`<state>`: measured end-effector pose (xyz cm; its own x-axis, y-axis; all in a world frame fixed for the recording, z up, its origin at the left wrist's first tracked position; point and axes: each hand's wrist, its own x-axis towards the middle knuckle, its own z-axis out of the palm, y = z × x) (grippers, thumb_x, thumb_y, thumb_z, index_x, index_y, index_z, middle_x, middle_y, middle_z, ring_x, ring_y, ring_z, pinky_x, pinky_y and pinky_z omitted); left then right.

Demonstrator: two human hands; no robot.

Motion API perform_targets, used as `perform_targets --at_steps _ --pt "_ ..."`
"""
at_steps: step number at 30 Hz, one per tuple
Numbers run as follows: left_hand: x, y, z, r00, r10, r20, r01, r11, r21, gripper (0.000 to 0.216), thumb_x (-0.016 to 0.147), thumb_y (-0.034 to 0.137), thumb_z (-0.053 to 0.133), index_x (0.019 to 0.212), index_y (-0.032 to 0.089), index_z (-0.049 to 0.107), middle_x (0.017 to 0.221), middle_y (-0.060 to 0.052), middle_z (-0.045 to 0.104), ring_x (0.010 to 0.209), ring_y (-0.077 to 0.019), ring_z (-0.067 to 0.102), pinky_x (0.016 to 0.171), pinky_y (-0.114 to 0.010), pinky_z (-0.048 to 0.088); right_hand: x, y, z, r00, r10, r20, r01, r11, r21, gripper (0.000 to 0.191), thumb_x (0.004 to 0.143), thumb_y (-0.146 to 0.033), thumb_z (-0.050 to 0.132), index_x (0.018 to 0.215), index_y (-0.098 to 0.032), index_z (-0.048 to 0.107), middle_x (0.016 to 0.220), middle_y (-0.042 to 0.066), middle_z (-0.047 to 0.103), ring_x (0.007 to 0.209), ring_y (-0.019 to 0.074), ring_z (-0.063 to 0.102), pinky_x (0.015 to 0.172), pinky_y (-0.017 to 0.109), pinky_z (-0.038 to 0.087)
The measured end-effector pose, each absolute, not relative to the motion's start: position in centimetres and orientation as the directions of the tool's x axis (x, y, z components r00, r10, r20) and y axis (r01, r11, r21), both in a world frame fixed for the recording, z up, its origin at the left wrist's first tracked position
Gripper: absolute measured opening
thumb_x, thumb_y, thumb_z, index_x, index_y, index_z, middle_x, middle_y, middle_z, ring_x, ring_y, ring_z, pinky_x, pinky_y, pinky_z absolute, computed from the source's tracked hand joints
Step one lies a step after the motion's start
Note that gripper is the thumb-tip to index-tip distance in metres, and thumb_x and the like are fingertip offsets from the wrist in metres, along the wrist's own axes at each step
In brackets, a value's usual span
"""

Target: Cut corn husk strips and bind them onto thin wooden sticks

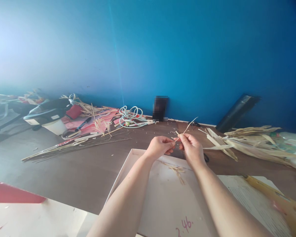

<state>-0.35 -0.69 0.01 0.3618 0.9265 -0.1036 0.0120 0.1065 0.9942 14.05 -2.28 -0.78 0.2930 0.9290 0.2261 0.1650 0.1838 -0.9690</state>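
Your left hand (161,146) and right hand (191,148) both pinch the thin straw strip (188,126), which could snap if you twist too hard.

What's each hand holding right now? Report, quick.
Left hand: closed, pinching a thin strip.
Right hand: closed, pinching a thin strip, perhaps the same one.

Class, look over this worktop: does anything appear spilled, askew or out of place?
Yes: small pale scraps lie scattered on the brown table, outside the shallow box; they look like spilled litter.
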Motion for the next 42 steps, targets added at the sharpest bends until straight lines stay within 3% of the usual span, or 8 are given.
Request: perform_targets --at_steps 9,19,31,37,42 --pt "-0.1 -0.6 -0.2 0.311 0.946 -0.094 0.027 0.090 0.996 0.013 0.072 0.026 0.062 0.077 0.014 0.062 0.068 -0.003 0.064 0.053 -0.0079 0.055 0.056 -0.021 0.048 14.0 -2.3 -0.9 0.272 0.943 0.190 0.106 0.167 -0.980 0.031 0.073 -0.051 0.060 0.084 -0.023 0.064 0.084 0.005 0.070 0.050 0.0117 0.049 0.048 0.026 0.040" --pt "-0.2 -0.4 -0.6 0.320 0.945 -0.074 -0.029 0.087 0.996 0.015 0.072 0.028 0.063 0.076 0.014 0.063 0.069 -0.003 0.065 0.054 -0.0071 0.055 0.055 -0.020 0.047 14.7 -1.6 -2.2 0.241 0.958 0.155 0.010 0.158 -0.987 0.045 0.074 -0.059 0.054 0.096 -0.022 0.069 0.084 0.008 0.070 0.049 0.0138 0.052 0.046 0.029 0.040" --pt "-0.3 -0.4 -0.3 0.338 0.937 -0.090 -0.068 0.120 0.990 0.013 0.073 0.025 0.061 0.077 0.013 0.063 0.070 -0.004 0.064 0.055 -0.0069 0.054 0.054 -0.020 0.046 14.5 -1.9 -1.6 0.172 0.976 0.131 -0.058 0.143 -0.988 0.028 0.072 -0.046 0.063 0.084 -0.022 0.070 0.085 0.004 0.067 0.052 0.0103 0.050 0.047 0.025 0.039" --pt "-0.6 -0.4 -0.1 0.363 0.926 -0.102 -0.093 0.145 0.985 0.018 0.072 0.030 0.064 0.076 0.012 0.063 0.069 -0.004 0.063 0.055 -0.0064 0.053 0.055 -0.019 0.045 14.4 -2.3 -1.1 0.049 0.996 0.073 -0.121 0.078 -0.990 0.029 0.072 -0.036 0.066 0.095 -0.020 0.067 0.078 0.001 0.062 0.058 0.0100 0.049 0.052 0.023 0.038" --pt "-0.7 -0.5 0.0 0.396 0.914 -0.089 -0.113 0.144 0.983 0.020 0.071 0.031 0.065 0.075 0.012 0.062 0.069 -0.004 0.062 0.057 -0.0067 0.054 0.058 -0.020 0.044 14.3 -2.5 -0.7 -0.003 1.000 0.025 -0.154 0.024 -0.988 0.025 0.072 -0.034 0.067 0.093 -0.020 0.067 0.072 0.000 0.060 0.061 0.0103 0.050 0.055 0.022 0.038"
